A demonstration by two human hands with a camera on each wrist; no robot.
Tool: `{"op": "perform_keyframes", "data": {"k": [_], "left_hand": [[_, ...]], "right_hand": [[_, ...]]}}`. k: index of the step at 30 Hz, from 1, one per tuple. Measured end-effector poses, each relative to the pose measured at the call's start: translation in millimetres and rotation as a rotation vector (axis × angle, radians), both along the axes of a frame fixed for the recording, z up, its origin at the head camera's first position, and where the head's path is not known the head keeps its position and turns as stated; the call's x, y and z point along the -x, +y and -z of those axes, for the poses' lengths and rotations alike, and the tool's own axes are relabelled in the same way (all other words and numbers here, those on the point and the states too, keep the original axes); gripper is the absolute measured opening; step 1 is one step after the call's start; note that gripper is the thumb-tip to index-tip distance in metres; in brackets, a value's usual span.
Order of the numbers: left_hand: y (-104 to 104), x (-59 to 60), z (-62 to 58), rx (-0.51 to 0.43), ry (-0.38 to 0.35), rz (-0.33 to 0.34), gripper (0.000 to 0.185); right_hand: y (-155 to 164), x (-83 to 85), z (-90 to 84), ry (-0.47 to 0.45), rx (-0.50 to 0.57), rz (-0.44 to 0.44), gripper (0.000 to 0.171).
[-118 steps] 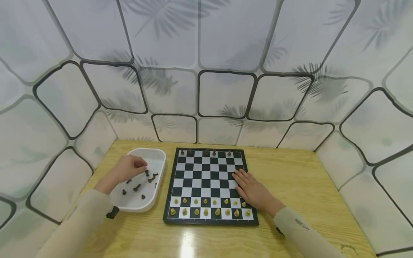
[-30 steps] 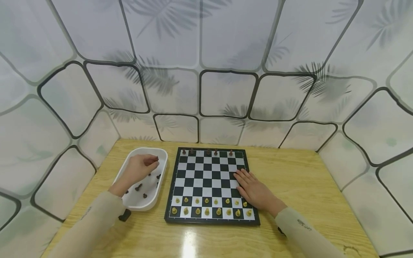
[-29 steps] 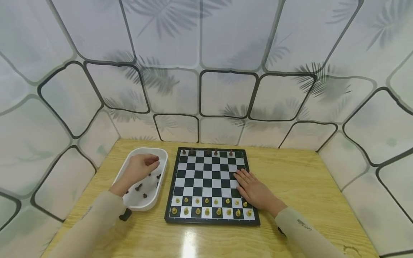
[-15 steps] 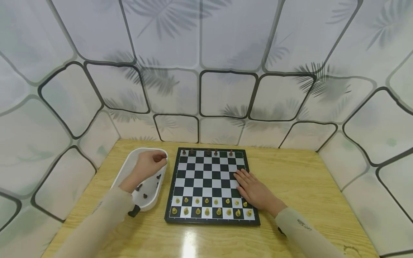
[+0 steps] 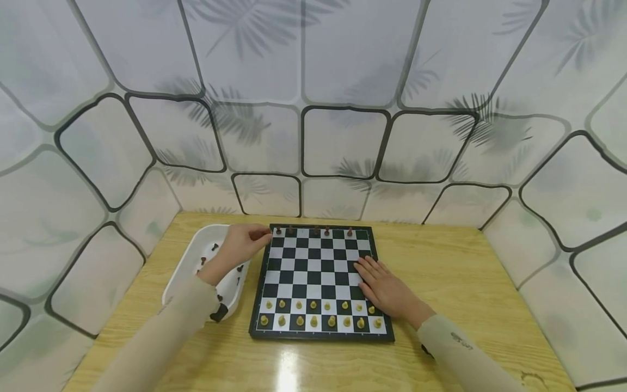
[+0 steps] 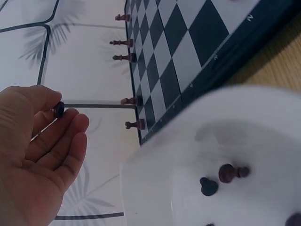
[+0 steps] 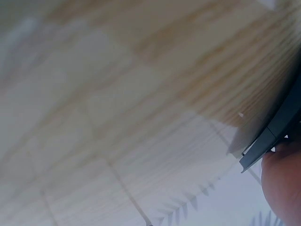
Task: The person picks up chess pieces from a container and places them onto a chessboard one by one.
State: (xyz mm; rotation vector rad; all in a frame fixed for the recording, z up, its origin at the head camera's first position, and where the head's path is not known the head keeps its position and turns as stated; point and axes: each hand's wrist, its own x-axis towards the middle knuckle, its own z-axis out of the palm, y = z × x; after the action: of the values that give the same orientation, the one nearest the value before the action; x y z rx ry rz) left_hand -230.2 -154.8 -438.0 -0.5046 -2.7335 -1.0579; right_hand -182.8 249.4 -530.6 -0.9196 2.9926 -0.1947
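My left hand (image 5: 241,246) is near the far left corner of the chessboard (image 5: 313,275). Between thumb and fingers it pinches a dark chess piece (image 6: 58,109); only its round base shows in the left wrist view, so its kind is hidden. My right hand (image 5: 384,286) rests with fingers extended on the board's right edge. Several reddish-brown pieces stand along the far row, among them a corner rook (image 6: 135,124). Two rows of yellow pieces, one a pawn (image 5: 313,305), line the near side. Left of the board is a white tray (image 5: 183,272) with loose dark pieces (image 6: 209,186).
Board and tray stand on a wooden table (image 5: 441,272). A patterned curtain wall (image 5: 343,141) closes in the back and both sides. The right wrist view shows mostly table wood and the board's dark edge (image 7: 261,148).
My left hand has left the tray and moved right to the board's far left corner, carrying the pinched piece. The right hand stays in place. Standing pieces look unchanged.
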Motion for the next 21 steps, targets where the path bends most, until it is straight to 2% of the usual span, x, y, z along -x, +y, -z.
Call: {"op": "perform_keyframes", "data": {"k": [6, 14, 21], "left_hand": [[12.9, 6.2, -3.6, 0.004, 0.031, 0.056, 0.024], [29.0, 12.1, -8.7, -0.044, -0.072, 0.045, 0.024], [36.2, 22.7, -10.0, -0.058, -0.066, 0.05, 0.021]], "right_hand": [[0.0, -0.7, 0.1, -0.006, -0.005, 0.003, 0.059], [0.5, -2.2, -0.1, 0.004, 0.007, 0.001, 0.059], [0.0, -1.3, -0.3, 0.004, 0.008, -0.007, 0.059]]}}
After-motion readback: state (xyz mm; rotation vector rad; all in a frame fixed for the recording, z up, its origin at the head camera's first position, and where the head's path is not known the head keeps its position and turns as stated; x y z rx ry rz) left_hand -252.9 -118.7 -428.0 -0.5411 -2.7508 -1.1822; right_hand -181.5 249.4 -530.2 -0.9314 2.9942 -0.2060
